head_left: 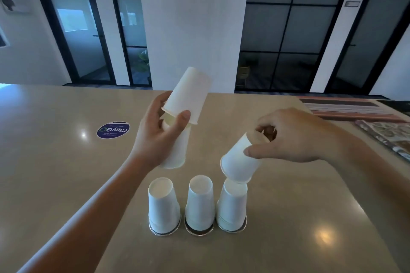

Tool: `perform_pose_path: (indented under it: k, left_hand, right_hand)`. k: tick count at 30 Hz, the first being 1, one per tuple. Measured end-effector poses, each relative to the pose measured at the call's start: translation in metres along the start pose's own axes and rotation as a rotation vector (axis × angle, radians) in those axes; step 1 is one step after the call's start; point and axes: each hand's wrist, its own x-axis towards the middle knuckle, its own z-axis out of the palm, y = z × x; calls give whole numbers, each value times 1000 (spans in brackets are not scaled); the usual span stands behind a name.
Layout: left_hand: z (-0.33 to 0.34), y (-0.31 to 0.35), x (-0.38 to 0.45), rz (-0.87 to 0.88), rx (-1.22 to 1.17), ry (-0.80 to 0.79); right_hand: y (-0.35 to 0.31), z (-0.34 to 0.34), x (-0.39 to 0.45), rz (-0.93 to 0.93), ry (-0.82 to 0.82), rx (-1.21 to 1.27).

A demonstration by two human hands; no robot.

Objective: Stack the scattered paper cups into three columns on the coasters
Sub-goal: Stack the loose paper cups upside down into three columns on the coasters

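Three short columns of upside-down white paper cups stand in a row near the table's front: left column (163, 205), middle column (200, 204), right column (232, 205). Each sits on a round coaster (164, 231). My left hand (155, 133) grips two loosely nested white cups (187, 94) above and behind the row, the upper one tilted. My right hand (286, 135) pinches the base of another white cup (240, 159), tilted, its rim just above the top of the right column.
A round purple sticker (113, 129) lies on the beige table (55, 162) to the left. Striped mats (346, 107) and a patterned magazine (386, 136) lie at the far right. Beyond the table's far edge are a white pillar and glass doors.
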Motion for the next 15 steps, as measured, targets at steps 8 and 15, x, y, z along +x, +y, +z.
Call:
perform_pose_path:
  k: [8,15]
  left_hand:
    - [23,-10,-25,-60,-241,116]
    - [56,-16,-60,29,-95,49]
  right_hand:
    - [-2,48,7,28,-195,-92]
    - [1,73,11,12,-243,-64]
